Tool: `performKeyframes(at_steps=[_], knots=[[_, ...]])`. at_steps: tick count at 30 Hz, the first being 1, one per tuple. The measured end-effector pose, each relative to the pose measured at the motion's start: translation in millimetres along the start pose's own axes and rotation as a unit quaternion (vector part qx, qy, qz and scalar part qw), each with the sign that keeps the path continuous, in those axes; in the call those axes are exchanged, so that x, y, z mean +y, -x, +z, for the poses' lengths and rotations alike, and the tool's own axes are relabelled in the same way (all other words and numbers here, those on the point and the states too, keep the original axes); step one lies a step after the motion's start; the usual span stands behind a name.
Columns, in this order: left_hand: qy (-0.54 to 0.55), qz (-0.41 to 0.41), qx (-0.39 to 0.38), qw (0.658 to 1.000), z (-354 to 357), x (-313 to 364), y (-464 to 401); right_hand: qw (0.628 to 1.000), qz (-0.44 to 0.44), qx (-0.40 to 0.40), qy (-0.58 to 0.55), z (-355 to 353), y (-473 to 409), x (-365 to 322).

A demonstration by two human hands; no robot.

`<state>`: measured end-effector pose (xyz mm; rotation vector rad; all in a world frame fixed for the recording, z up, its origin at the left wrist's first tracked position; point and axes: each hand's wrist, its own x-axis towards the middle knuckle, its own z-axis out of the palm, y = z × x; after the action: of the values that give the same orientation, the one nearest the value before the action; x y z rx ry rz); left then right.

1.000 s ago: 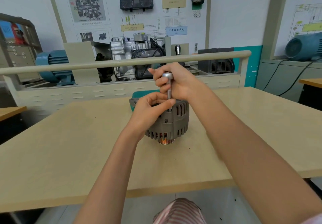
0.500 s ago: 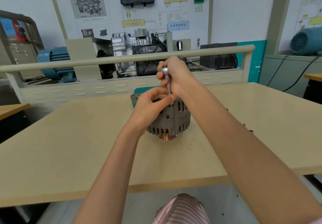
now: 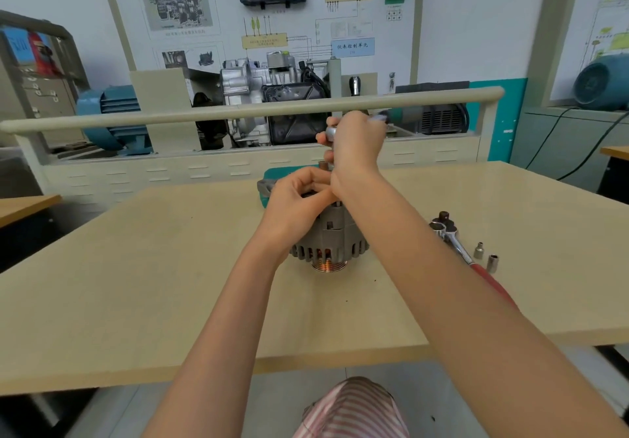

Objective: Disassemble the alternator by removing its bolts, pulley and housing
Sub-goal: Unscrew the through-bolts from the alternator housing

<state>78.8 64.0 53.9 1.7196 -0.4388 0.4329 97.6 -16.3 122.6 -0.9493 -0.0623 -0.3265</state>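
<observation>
Grey alternator (image 3: pixel 332 240) at worktop (image 3: pixel 170 267) centre, pulley down, housing unsplit. Right hand (image 3: pixel 357 144) grips driver (image 3: pixel 331 131) at 12 o'clock; left hand (image 3: pixel 296 202) pinches atop. Bolt stage.

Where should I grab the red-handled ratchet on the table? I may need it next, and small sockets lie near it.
Take the ratchet by its red handle, coming from above. The handle runs toward the table's near edge, partly hidden by the right forearm; the two small sockets lie just to its right.
</observation>
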Motion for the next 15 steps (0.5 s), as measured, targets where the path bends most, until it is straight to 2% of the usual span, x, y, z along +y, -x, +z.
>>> performKeyframes(at_steps=[5, 8, 10, 12, 13, 15], knots=[[0.005, -0.018, -0.016, 1.0, -1, 4, -1, 0.974, 0.146, -0.149, 0.085, -5, -9, -16], [0.012, -0.028, -0.032, 0.999, -2, 5, -1, 0.939, 0.21, -0.264, 0.062, -11, -16, -21], [0.021, -0.029, -0.021, 0.999, -1, 5, -1, 0.925, 0.233, -0.297, 0.053, -14, -18, -23], [0.024, -0.027, -0.006, 0.999, 1, 4, -1, 0.93, 0.233, -0.283, 0.042, -15, -16, -23], [0.023, -0.027, -0.002, 0.999, 2, 4, -1, 0.942, 0.22, -0.25, 0.036, -13, -14, -21], [0.019, -0.025, 0.004, 1.0, 2, 2, -1, 0.98, 0.147, -0.134, 0.03, -10, -9, -14]])
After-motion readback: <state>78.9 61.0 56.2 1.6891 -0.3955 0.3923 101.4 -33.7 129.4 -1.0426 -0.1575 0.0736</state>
